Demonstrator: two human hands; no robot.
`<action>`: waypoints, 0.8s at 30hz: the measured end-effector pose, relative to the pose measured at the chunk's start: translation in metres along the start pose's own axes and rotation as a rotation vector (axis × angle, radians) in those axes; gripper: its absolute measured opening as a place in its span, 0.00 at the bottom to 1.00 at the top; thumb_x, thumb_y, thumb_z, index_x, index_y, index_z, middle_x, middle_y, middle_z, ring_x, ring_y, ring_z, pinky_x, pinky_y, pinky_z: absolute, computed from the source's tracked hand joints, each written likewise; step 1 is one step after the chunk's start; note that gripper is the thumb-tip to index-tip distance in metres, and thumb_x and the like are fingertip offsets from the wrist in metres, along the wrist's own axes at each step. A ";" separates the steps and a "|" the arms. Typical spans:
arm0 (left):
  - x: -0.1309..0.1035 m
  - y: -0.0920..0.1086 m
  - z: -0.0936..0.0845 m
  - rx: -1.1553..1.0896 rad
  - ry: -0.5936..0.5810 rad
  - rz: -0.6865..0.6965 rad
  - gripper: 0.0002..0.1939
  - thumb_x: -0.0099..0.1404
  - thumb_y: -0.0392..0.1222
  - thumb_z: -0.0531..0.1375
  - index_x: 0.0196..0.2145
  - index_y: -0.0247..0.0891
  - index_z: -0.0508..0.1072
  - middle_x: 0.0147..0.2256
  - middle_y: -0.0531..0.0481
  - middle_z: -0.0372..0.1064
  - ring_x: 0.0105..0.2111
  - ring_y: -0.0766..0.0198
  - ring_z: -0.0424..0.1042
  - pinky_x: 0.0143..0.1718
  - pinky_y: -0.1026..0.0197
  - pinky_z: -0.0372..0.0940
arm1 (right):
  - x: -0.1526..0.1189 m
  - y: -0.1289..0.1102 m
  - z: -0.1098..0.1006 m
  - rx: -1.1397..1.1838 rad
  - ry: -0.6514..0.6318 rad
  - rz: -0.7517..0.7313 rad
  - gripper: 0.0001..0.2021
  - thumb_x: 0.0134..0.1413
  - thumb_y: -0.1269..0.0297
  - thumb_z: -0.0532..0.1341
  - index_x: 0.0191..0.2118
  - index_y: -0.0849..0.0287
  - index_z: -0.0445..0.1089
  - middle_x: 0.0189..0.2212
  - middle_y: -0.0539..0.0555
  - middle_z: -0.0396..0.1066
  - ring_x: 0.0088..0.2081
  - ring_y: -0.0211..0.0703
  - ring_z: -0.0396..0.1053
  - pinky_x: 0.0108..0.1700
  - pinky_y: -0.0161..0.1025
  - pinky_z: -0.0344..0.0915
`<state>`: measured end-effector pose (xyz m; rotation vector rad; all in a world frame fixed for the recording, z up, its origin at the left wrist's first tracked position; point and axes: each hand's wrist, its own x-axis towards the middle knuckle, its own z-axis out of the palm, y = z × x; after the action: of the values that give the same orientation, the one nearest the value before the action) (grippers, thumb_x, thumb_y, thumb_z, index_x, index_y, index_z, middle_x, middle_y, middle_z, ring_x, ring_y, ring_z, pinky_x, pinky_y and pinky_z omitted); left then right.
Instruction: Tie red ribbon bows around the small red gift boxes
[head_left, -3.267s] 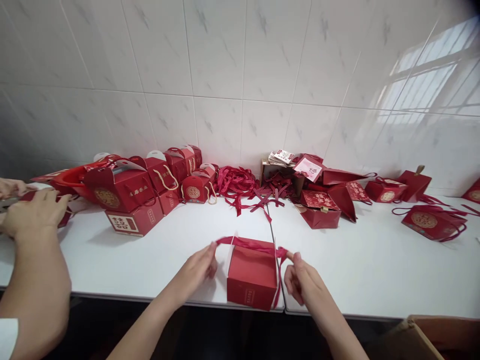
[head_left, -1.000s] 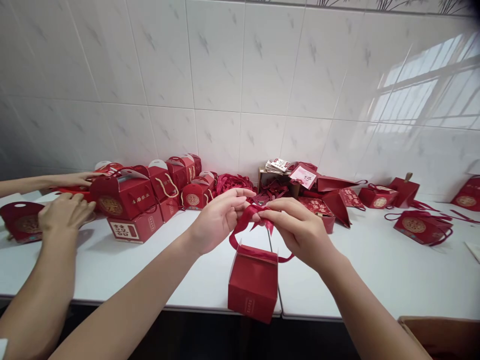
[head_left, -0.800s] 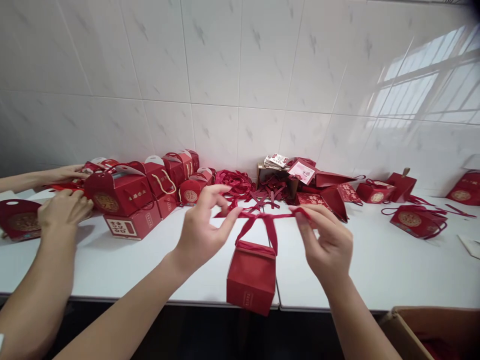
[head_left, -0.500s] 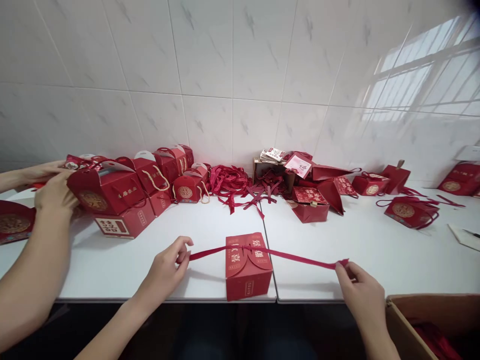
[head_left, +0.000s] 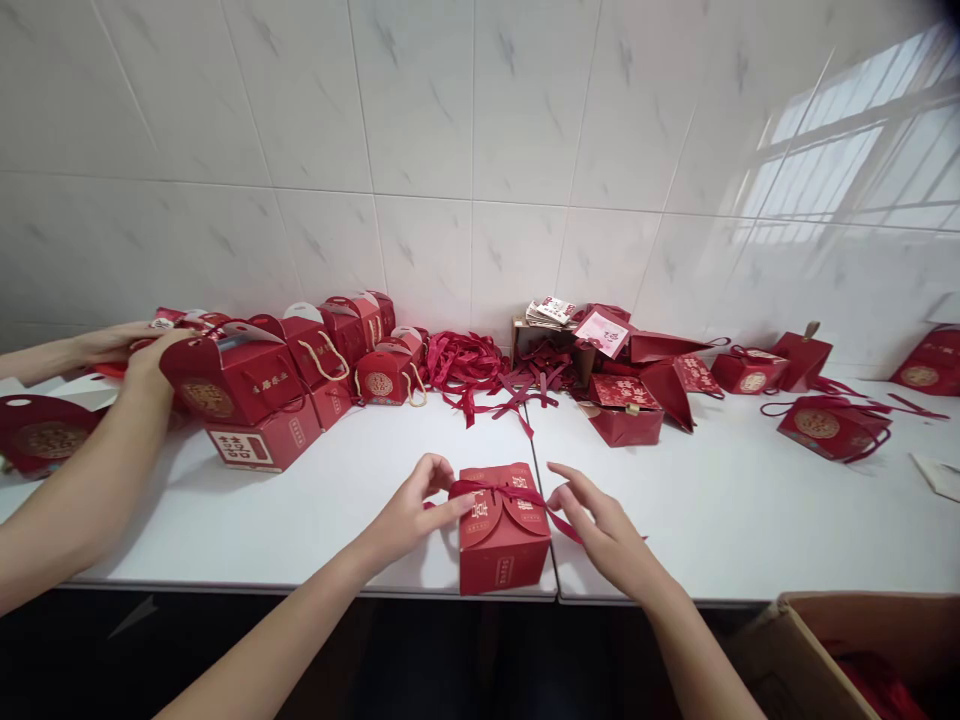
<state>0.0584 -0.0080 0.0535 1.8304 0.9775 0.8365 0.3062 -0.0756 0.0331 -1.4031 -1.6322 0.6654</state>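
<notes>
A red gift box [head_left: 501,545] with gold lettering and curved closing flaps sits near the front edge of the table. Across its top lies a dark red ribbon [head_left: 517,492], knotted at the middle. At the box's left side is my left hand [head_left: 412,510], thumb stretched over the top and fingers apart. My right hand [head_left: 600,525] is beside the right edge with fingers spread, close to the ribbon. One ribbon end trails behind that hand; the other shows only partly by my left hand.
Stacked red gift boxes [head_left: 262,440] stand at left, where another person's hands [head_left: 139,350] work. By the wall lie a heap of ribbons [head_left: 465,360], more boxes [head_left: 626,420] and cards [head_left: 551,312]. An open cardboard box [head_left: 795,640] is at lower right. A seam divides the tables.
Both my hands have come inward from the outstretched ribbon ends to the box. The ribbon, taut before, now hangs slack. The other person's hands have shifted slightly in view.
</notes>
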 end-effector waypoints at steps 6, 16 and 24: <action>0.001 0.016 0.008 0.028 -0.052 -0.127 0.21 0.54 0.51 0.63 0.34 0.41 0.55 0.30 0.57 0.57 0.31 0.66 0.62 0.32 0.63 0.60 | 0.010 -0.007 0.015 0.265 -0.150 0.072 0.29 0.60 0.50 0.53 0.63 0.55 0.50 0.25 0.45 0.58 0.23 0.34 0.59 0.27 0.32 0.59; -0.004 0.034 0.020 0.314 -0.022 0.041 0.14 0.60 0.45 0.54 0.22 0.39 0.53 0.21 0.58 0.53 0.24 0.68 0.55 0.26 0.65 0.53 | 0.003 -0.035 0.015 -0.046 -0.134 -0.084 0.20 0.60 0.60 0.52 0.56 0.52 0.66 0.38 0.55 0.74 0.32 0.42 0.68 0.39 0.39 0.65; -0.007 0.039 0.020 0.485 0.115 0.025 0.20 0.57 0.50 0.58 0.21 0.40 0.49 0.20 0.59 0.51 0.22 0.68 0.52 0.24 0.66 0.49 | -0.002 -0.017 0.019 0.156 -0.060 -0.049 0.20 0.59 0.58 0.54 0.56 0.57 0.62 0.20 0.44 0.56 0.22 0.34 0.53 0.27 0.31 0.55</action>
<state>0.0831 -0.0331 0.0796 2.2231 1.3201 0.7715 0.2816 -0.0786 0.0377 -1.2378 -1.6189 0.7955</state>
